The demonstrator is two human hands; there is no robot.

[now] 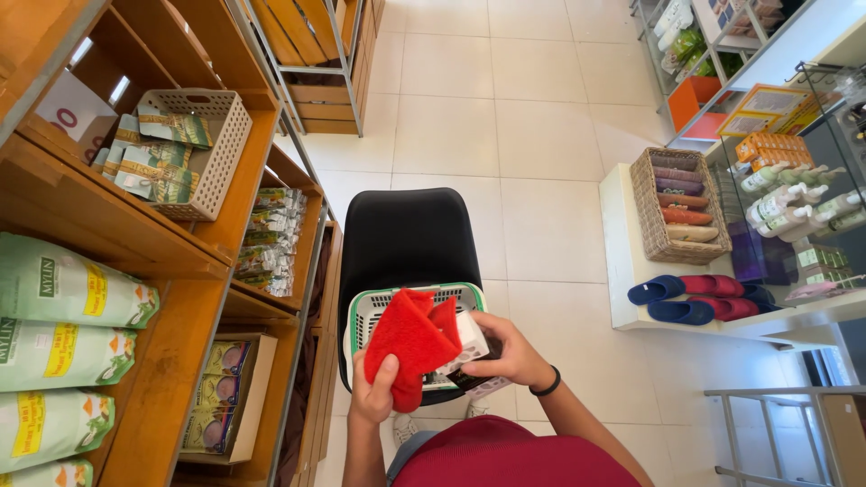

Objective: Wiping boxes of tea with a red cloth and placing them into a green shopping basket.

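Note:
A red cloth [410,343] is gripped by my left hand [374,390] at its lower edge. My right hand [507,353] holds a white boxed item [472,341] that sits partly under the cloth. Both are held over a white and green plastic basket [379,301], which rests on a black chair seat [406,236]. The basket's contents are mostly hidden by the cloth.
Wooden shelves [180,298] at left carry green and white bags [63,289], a white crate of packets [194,149] and boxes. At right, a white low shelf [622,271] holds a wicker basket [677,207], slippers [686,298] and bottles. Tiled floor lies ahead.

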